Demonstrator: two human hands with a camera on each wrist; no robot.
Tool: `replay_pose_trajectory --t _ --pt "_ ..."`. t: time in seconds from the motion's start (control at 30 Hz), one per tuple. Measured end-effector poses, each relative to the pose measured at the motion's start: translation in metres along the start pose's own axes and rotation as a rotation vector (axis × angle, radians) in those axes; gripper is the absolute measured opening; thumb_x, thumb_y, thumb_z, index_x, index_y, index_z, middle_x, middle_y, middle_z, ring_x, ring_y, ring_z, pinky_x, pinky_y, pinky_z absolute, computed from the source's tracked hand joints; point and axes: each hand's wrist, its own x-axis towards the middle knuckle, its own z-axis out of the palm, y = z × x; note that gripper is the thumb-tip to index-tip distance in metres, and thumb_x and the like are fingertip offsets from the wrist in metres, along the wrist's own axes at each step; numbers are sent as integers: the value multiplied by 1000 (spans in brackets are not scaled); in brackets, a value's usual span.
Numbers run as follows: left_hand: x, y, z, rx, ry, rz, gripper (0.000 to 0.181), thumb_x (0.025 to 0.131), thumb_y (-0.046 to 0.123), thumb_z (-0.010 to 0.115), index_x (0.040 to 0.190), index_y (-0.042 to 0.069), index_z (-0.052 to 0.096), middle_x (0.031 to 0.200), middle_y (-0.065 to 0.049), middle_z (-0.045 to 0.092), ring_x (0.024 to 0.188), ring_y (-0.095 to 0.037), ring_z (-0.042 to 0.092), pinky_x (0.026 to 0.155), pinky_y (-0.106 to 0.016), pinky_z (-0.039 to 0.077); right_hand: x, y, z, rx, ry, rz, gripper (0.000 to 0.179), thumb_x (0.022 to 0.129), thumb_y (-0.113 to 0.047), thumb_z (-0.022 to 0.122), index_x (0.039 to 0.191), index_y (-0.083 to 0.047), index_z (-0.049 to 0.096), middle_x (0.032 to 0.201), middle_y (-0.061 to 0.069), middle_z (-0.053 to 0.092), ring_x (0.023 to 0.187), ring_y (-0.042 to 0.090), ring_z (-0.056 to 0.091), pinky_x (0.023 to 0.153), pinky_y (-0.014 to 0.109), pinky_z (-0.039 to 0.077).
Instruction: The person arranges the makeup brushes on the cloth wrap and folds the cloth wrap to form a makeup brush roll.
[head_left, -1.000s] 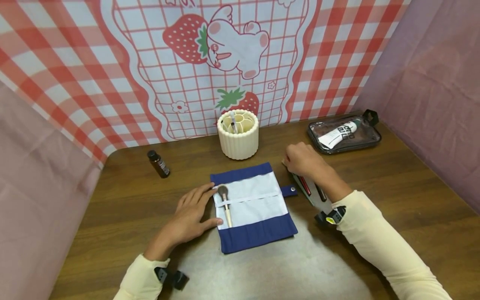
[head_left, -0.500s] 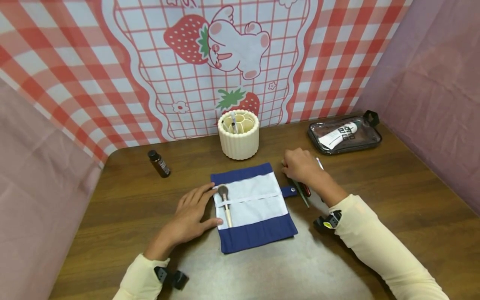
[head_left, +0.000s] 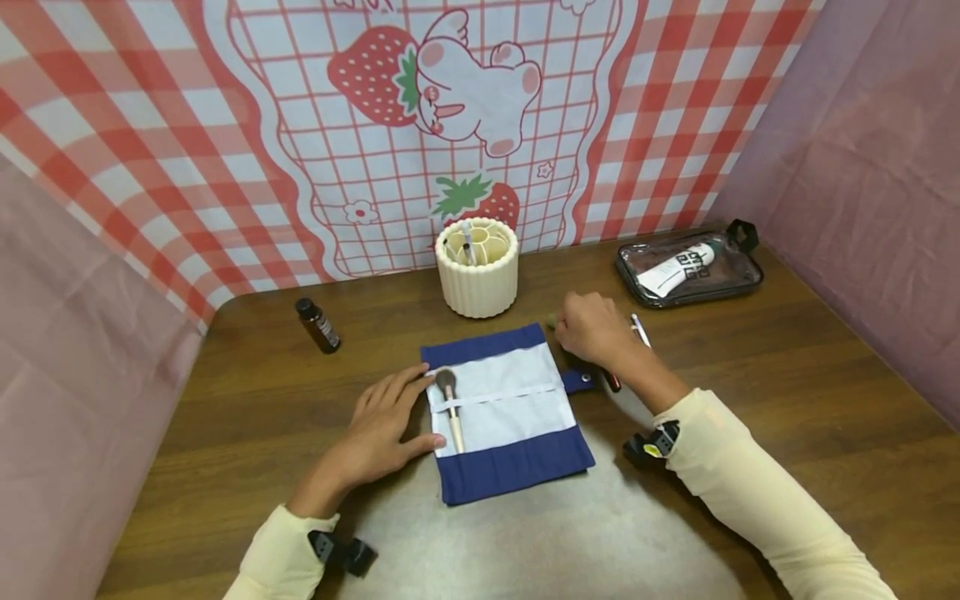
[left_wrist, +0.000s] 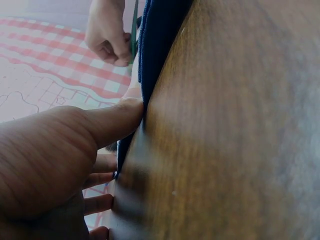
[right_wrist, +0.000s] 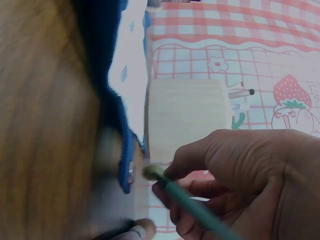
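Observation:
My right hand (head_left: 591,331) pinches a green-handled makeup brush (right_wrist: 192,207) just below its pale tip, to the right of the brush roll. The navy and white brush roll (head_left: 517,371) lies unfolded on the table. A makeup brush (head_left: 453,417) with dark bristles and a light handle sits under the roll's white elastic band, at its left side. My left hand (head_left: 382,429) rests at the roll's left edge, fingers spread and thumb touching the cloth. Partly hidden beneath my right arm are a red and black stick (head_left: 612,382) and a white stick (head_left: 640,330).
A cream ribbed holder (head_left: 478,283) with a few slim tools stands behind the roll. At the back right lies a clear pouch (head_left: 727,279) with a white tube (head_left: 675,271) on it. A small dark bottle (head_left: 318,327) lies at the left. A snap strap (head_left: 577,382) juts rightward from the roll.
My right hand has lifted the green-handled brush from among the things on the right and shifted slightly left toward the roll. My left hand has stayed at the roll's edge.

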Motion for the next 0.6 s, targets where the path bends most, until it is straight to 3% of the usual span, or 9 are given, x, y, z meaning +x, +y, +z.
replay_pose_trajectory --t 0.1,0.2,0.4,0.6 --pt "0 0 1 3 0 1 88 89 49 73 157 9 34 163 -10 24 146 -37 23 113 -62 19 2 -3 -5 75 29 9 11 91 -16 62 90 -7 69 75 4 63 69 24 60 64 44 50" --pt "0 0 1 8 1 4 88 89 50 73 157 9 34 163 -10 24 146 -37 24 113 -62 19 3 -5 -14 163 52 19 23 94 -19 63 110 -6 74 89 4 71 76 22 64 68 43 52" --pt "0 -1 2 9 24 20 87 88 49 74 156 9 35 163 -11 26 146 -38 25 112 -63 20 8 -5 -29 312 41 8 27 96 -23 60 113 -7 75 98 7 73 85 21 66 72 40 51" --pt "0 -1 2 10 24 21 87 89 50 73 156 10 36 162 -11 26 146 -37 25 113 -63 20 9 -8 -37 537 -19 -2 27 99 -25 62 117 -7 72 104 9 71 92 25 65 74 38 51"
